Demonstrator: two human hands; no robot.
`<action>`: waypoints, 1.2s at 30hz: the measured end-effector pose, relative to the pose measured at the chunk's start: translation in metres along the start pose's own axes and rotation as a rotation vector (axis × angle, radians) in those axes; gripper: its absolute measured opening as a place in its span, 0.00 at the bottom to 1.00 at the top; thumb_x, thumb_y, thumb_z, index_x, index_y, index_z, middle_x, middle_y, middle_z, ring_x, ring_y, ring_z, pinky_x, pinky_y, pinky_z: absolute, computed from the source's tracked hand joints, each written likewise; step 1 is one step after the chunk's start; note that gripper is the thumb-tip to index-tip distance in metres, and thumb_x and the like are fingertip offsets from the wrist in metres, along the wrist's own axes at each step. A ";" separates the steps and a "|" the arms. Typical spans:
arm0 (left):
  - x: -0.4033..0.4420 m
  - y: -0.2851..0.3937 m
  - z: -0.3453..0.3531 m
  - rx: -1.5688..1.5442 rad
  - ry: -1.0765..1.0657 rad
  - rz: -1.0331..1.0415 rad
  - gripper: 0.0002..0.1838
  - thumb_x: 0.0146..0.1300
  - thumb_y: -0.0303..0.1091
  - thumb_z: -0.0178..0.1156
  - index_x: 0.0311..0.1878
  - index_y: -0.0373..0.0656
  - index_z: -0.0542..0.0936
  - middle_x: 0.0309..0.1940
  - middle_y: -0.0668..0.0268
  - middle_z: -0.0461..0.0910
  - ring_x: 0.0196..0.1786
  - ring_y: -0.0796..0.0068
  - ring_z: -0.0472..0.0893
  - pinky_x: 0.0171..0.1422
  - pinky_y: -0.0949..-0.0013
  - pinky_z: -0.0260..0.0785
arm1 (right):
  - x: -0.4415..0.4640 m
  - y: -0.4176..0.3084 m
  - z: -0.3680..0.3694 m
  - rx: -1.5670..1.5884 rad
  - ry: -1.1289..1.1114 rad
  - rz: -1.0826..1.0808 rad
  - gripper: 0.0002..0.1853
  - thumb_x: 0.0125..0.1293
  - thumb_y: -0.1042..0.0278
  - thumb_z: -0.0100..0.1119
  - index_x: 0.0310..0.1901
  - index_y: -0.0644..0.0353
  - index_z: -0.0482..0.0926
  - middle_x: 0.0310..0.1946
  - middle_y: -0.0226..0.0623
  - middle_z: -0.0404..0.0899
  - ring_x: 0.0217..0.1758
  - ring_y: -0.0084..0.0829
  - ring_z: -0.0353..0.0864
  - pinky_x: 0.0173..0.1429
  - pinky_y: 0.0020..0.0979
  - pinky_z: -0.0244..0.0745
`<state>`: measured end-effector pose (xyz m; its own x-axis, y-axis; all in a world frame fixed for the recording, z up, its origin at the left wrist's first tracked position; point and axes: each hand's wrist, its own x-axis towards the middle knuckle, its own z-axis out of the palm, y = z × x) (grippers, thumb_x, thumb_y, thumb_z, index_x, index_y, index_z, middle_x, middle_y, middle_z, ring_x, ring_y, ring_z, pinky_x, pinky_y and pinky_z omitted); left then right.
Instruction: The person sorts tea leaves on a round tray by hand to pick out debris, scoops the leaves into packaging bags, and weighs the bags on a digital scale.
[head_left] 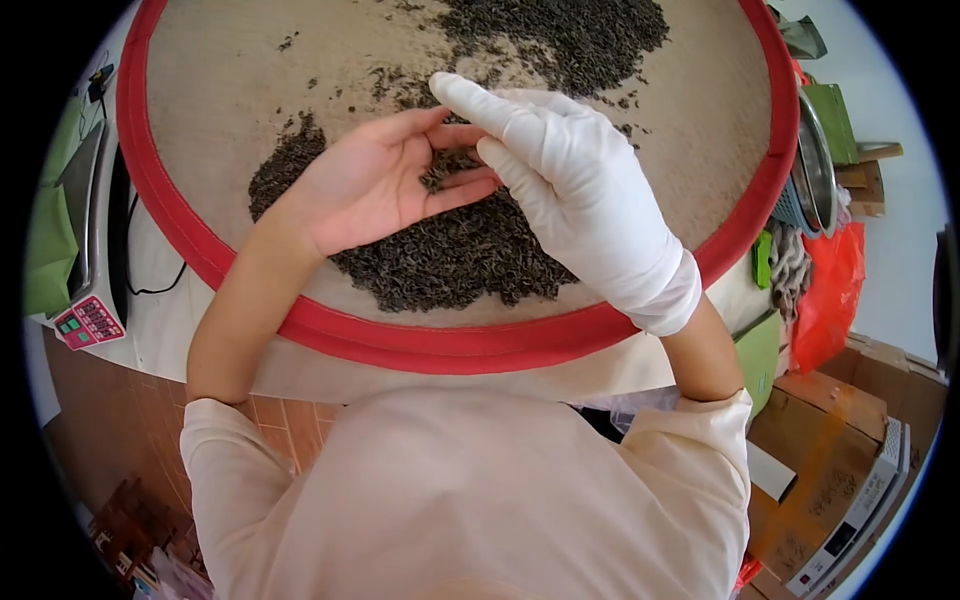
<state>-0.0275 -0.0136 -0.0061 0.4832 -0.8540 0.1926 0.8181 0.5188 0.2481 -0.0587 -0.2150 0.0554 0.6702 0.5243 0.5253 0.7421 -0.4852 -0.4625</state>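
Observation:
My left hand (385, 190) is bare and turned palm up, its fingers slightly curled. Small dark, twisted dried tea leaves (447, 170) lie on those fingers. My right hand (590, 180) wears a white glove and reaches in from the other side. Its index finger stretches out above the left fingertips, with the thumb lower and apart from it; the remaining fingers are mostly hidden. Below both hands spreads a pile of tea leaves (450, 262) on a large round tray (690, 190) with a red fabric rim.
A second heap of leaves (570, 40) lies at the tray's far side, and a smaller one (285, 165) at left. A scale (92, 250) stands left. Right of the tray are a metal bowl (818, 160), a red plastic bag (830, 300) and cardboard boxes (810, 450).

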 end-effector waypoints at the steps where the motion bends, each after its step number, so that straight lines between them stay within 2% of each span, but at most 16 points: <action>1: 0.000 0.001 0.003 0.007 0.000 0.004 0.27 0.78 0.41 0.36 0.65 0.24 0.65 0.61 0.50 0.69 0.66 0.59 0.71 0.73 0.66 0.66 | 0.002 0.000 0.002 0.005 -0.011 -0.007 0.23 0.58 0.81 0.57 0.57 0.59 0.77 0.33 0.42 0.81 0.37 0.45 0.81 0.42 0.39 0.76; 3: 0.001 0.002 0.015 0.130 0.361 -0.055 0.23 0.78 0.38 0.39 0.62 0.27 0.67 0.57 0.52 0.72 0.62 0.64 0.75 0.67 0.67 0.72 | 0.003 -0.004 -0.010 -0.092 0.029 0.046 0.21 0.60 0.80 0.57 0.57 0.59 0.77 0.34 0.44 0.81 0.38 0.45 0.81 0.43 0.39 0.76; 6: 0.000 0.001 0.016 0.236 0.467 0.007 0.24 0.77 0.37 0.40 0.65 0.26 0.64 0.59 0.50 0.72 0.63 0.65 0.75 0.66 0.69 0.73 | -0.012 0.003 -0.029 -0.078 0.086 0.405 0.16 0.67 0.75 0.53 0.55 0.60 0.78 0.40 0.49 0.82 0.42 0.48 0.82 0.48 0.40 0.77; 11: -0.002 0.007 0.015 0.413 0.515 0.156 0.24 0.76 0.34 0.40 0.66 0.25 0.64 0.63 0.51 0.70 0.65 0.62 0.73 0.68 0.68 0.71 | -0.074 0.026 -0.062 -0.415 -0.363 0.799 0.17 0.70 0.62 0.51 0.56 0.60 0.77 0.43 0.53 0.81 0.47 0.52 0.81 0.54 0.42 0.75; 13: -0.005 0.014 0.017 0.395 0.501 0.230 0.23 0.76 0.33 0.39 0.66 0.25 0.63 0.64 0.50 0.68 0.67 0.61 0.71 0.69 0.65 0.71 | -0.087 0.017 -0.060 -0.146 -0.517 0.983 0.19 0.70 0.59 0.51 0.56 0.64 0.77 0.44 0.54 0.81 0.49 0.52 0.80 0.57 0.42 0.73; 14: -0.006 0.018 0.019 0.362 0.496 0.269 0.23 0.76 0.33 0.39 0.66 0.25 0.62 0.64 0.50 0.67 0.68 0.60 0.70 0.70 0.65 0.70 | -0.093 0.012 -0.051 -0.050 -0.425 1.049 0.23 0.70 0.58 0.51 0.59 0.67 0.74 0.46 0.58 0.80 0.53 0.50 0.80 0.59 0.39 0.73; 19: -0.016 0.042 0.032 0.211 0.327 0.323 0.22 0.76 0.30 0.39 0.67 0.27 0.58 0.67 0.49 0.63 0.72 0.59 0.65 0.73 0.63 0.67 | -0.091 0.010 -0.006 0.269 -0.238 0.951 0.30 0.73 0.52 0.49 0.69 0.65 0.63 0.55 0.55 0.77 0.56 0.44 0.79 0.59 0.37 0.74; 20: -0.018 0.046 0.035 0.225 0.364 0.369 0.21 0.76 0.29 0.38 0.68 0.27 0.58 0.68 0.49 0.62 0.73 0.59 0.64 0.74 0.63 0.66 | -0.084 0.009 -0.004 0.275 -0.236 0.948 0.30 0.73 0.52 0.49 0.69 0.65 0.63 0.55 0.55 0.77 0.56 0.44 0.79 0.59 0.37 0.74; 22: -0.022 0.051 0.035 0.198 0.328 0.376 0.21 0.77 0.28 0.37 0.68 0.28 0.58 0.70 0.49 0.60 0.74 0.59 0.62 0.76 0.61 0.64 | -0.058 -0.001 -0.009 0.665 -0.165 1.082 0.28 0.74 0.53 0.50 0.70 0.58 0.64 0.60 0.43 0.71 0.63 0.28 0.68 0.57 0.33 0.75; 24: -0.025 0.057 0.030 0.131 0.261 0.361 0.21 0.77 0.28 0.37 0.68 0.29 0.58 0.71 0.49 0.58 0.75 0.58 0.60 0.77 0.59 0.62 | -0.039 -0.009 -0.011 0.692 -0.183 1.042 0.28 0.74 0.53 0.49 0.70 0.58 0.65 0.62 0.43 0.70 0.62 0.30 0.70 0.59 0.33 0.75; 26: -0.024 0.056 0.033 0.157 0.309 0.386 0.20 0.76 0.29 0.38 0.67 0.30 0.60 0.68 0.51 0.62 0.71 0.62 0.65 0.74 0.62 0.65 | -0.026 -0.015 -0.007 0.880 -0.094 0.833 0.26 0.75 0.60 0.47 0.71 0.61 0.62 0.59 0.46 0.73 0.51 0.31 0.79 0.52 0.30 0.78; 28: -0.016 0.050 0.047 0.184 0.361 0.417 0.20 0.76 0.29 0.39 0.66 0.30 0.62 0.65 0.53 0.66 0.67 0.65 0.70 0.70 0.65 0.68 | -0.014 -0.019 -0.011 0.866 -0.084 0.816 0.23 0.75 0.66 0.47 0.68 0.59 0.66 0.51 0.43 0.78 0.44 0.28 0.80 0.48 0.28 0.77; 30: 0.001 0.035 0.071 0.175 0.769 0.647 0.16 0.76 0.31 0.37 0.52 0.35 0.74 0.43 0.61 0.79 0.46 0.70 0.80 0.49 0.71 0.76 | -0.007 -0.014 -0.021 0.392 -0.122 0.683 0.21 0.76 0.62 0.46 0.66 0.61 0.69 0.60 0.39 0.75 0.51 0.27 0.80 0.56 0.29 0.78; 32: -0.013 0.049 0.056 0.137 0.646 0.587 0.17 0.76 0.31 0.36 0.52 0.33 0.74 0.46 0.59 0.79 0.50 0.68 0.79 0.54 0.68 0.75 | -0.005 -0.003 -0.026 0.289 -0.052 0.728 0.19 0.76 0.63 0.45 0.63 0.58 0.74 0.55 0.35 0.79 0.48 0.24 0.80 0.51 0.26 0.77; 34: -0.020 0.057 0.046 0.097 0.522 0.531 0.18 0.77 0.31 0.35 0.53 0.32 0.74 0.49 0.57 0.79 0.55 0.65 0.79 0.59 0.66 0.75 | -0.010 0.013 -0.027 0.296 -0.024 0.677 0.16 0.72 0.64 0.50 0.57 0.58 0.78 0.34 0.38 0.83 0.34 0.31 0.81 0.43 0.29 0.76; 36: -0.022 0.059 0.042 0.078 0.526 0.535 0.17 0.76 0.31 0.36 0.52 0.33 0.75 0.47 0.58 0.79 0.53 0.67 0.79 0.57 0.68 0.75 | -0.022 0.021 -0.029 0.153 -0.142 0.635 0.16 0.71 0.64 0.50 0.55 0.59 0.78 0.34 0.43 0.82 0.35 0.37 0.81 0.43 0.31 0.76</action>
<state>-0.0029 0.0376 0.0446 0.9096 -0.3801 -0.1677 0.4149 0.8523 0.3185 -0.0579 -0.2566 0.0548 0.9648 0.2618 0.0228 0.1890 -0.6310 -0.7524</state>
